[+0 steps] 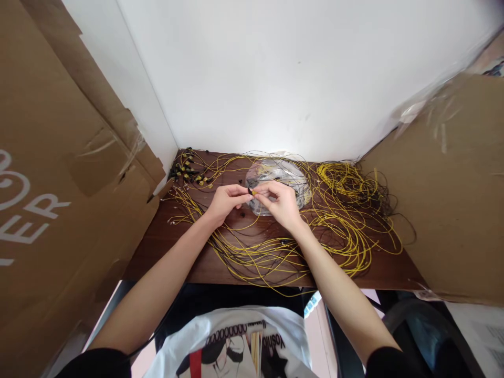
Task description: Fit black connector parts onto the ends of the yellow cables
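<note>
My left hand and my right hand meet over the middle of the table, fingertips almost touching. Between them is a small black and yellow connector. The left fingers pinch its black end, while the right thumb and finger close on the yellow part. A thin yellow wire appears to hang below the fingertips. Just behind the right hand lies a clear plastic bag with small dark and yellow contents, partly hidden by that hand. Its finer details are too small to make out.
Yellow and black wires sweep across the brown table, with a tangled coil at the right. Several black connectors with yellow tags lie back left. Cardboard panels stand at both sides, and a white wall rises behind.
</note>
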